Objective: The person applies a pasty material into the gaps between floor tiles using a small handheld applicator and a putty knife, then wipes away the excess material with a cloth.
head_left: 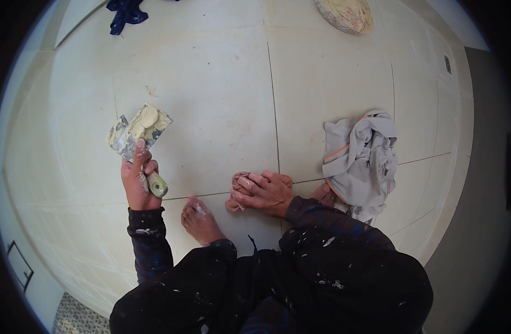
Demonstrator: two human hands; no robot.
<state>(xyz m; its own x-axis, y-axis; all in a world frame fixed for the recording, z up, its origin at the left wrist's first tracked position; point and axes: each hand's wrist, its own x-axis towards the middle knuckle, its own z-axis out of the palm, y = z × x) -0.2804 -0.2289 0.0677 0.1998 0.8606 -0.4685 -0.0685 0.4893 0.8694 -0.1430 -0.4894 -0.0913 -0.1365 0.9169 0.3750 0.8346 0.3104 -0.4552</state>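
My left hand (139, 181) is closed round the green handle of a putty knife (157, 185). Cream-coloured paste (144, 119) lies thick on the metal above my thumb. A second grey blade edge (119, 139) shows beside it, but I cannot tell whether it belongs to another knife. With bent fingers, my right hand (266, 192) presses a crumpled pinkish-brown cloth (236, 203) against the floor tiles (216, 117), over a joint between them. Part of the cloth is hidden under that hand.
A crumpled grey garment with orange trim (361, 156) lies on the right, by my right foot (323, 195). My left foot (201, 221) stands between my hands. Farther off are a round container of cream paste (347, 14) and a dark blue cloth (124, 14).
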